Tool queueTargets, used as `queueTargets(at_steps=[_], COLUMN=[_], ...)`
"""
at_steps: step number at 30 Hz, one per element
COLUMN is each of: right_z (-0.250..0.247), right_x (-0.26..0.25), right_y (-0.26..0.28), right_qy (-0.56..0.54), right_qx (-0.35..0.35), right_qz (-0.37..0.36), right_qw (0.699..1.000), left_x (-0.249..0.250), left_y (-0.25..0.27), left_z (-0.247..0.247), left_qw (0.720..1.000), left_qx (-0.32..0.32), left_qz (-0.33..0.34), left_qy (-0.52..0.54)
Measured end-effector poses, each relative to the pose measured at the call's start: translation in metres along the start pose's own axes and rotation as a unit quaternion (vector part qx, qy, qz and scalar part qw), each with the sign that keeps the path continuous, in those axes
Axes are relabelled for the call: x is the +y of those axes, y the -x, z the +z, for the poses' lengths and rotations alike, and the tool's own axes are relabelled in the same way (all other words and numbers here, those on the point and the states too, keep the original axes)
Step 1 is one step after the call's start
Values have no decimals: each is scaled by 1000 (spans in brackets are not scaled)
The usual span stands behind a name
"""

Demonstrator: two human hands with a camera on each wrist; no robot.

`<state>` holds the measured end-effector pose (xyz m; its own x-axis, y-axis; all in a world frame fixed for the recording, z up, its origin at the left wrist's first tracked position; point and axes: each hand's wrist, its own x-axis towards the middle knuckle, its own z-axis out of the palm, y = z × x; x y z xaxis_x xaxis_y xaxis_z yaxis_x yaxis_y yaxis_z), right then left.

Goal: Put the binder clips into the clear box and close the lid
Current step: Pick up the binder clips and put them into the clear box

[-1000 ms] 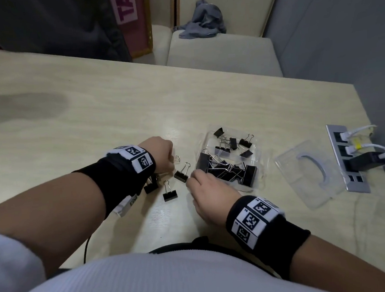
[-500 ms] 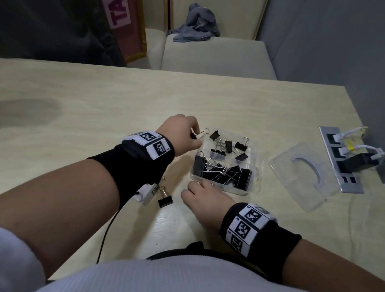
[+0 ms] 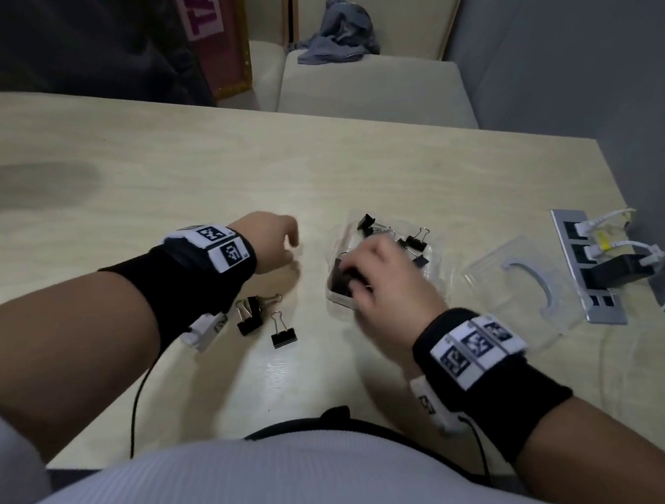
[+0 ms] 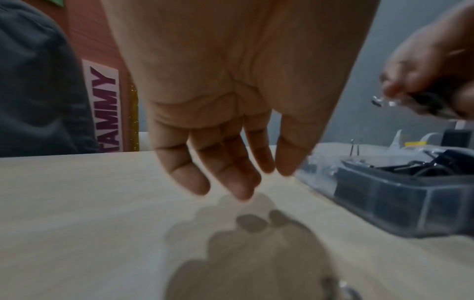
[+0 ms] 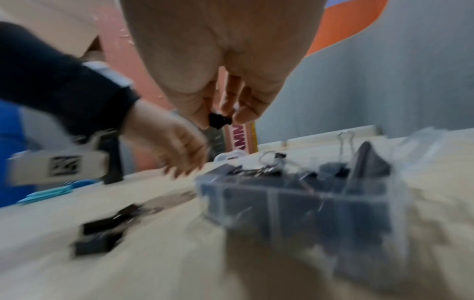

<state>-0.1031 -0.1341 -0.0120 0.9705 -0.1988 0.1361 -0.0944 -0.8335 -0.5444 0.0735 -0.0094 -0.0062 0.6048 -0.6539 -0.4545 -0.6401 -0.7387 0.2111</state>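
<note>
The clear box (image 3: 338, 302) sits mid-table with several black binder clips (image 3: 415, 242) inside. My right hand (image 3: 354, 281) hovers over the box's near side and pinches a black binder clip (image 5: 219, 120) between thumb and fingers. To the left of the box hangs my left hand (image 3: 293, 250), its fingers (image 4: 231, 178) relaxed and holding nothing. A few loose binder clips (image 3: 250, 314) lie on the table near my left wrist, with one more binder clip (image 3: 283, 332) beside them. The clear lid (image 3: 522, 285) lies flat to the right of the box.
A silver power strip (image 3: 588, 269) with white plugs and cables lies near the table's right edge. A black cable (image 3: 137, 403) runs off the near edge under my left arm. A bench with a grey cloth (image 3: 339, 35) stands beyond the table.
My left hand carried a clip to the box, then drew back left, empty. My right hand rose from the table in front of the box to above it, pinching a clip.
</note>
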Motion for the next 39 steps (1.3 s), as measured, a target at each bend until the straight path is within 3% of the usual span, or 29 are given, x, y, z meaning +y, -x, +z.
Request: queueTargets(at_steps=[3, 8, 11, 16, 19, 22, 28, 33, 37, 39], right_z=[-17, -17, -1, 39, 57, 56, 48, 47, 33, 21], right_x=[16, 10, -6, -26, -20, -13, -7, -8, -12, -11], right_y=[-17, -24, -14, 6, 14, 17, 23, 26, 24, 21], right_qy=[-10, 89, 105, 120, 135, 159, 207, 183, 149, 120], right_qx=[69, 12, -22, -198, -250, -294, -287, -277, -204, -142], right_qz=[74, 124, 18, -163, -203, -172, -86, -57, -113, -97], right_qw=[995, 988, 994, 959, 937, 927, 932, 941, 961, 978], left_x=[-13, -23, -22, -17, -12, -9, -6, -1, 3, 9], left_y=[11, 20, 26, 22, 18, 14, 8, 6, 1, -2], left_z=[7, 16, 23, 37, 31, 27, 24, 17, 0, -10], left_qw=[991, 975, 970, 989, 990, 987, 988, 991, 994, 998], left_qx=[-100, -184, -201, -116, -113, -120, -111, -111, -85, -55], left_qz=[-30, -43, -34, -5, 24, 35, 46, 17, 9, 12], left_qy=[-87, -121, -133, -94, -83, -105, -92, -79, -61, -36])
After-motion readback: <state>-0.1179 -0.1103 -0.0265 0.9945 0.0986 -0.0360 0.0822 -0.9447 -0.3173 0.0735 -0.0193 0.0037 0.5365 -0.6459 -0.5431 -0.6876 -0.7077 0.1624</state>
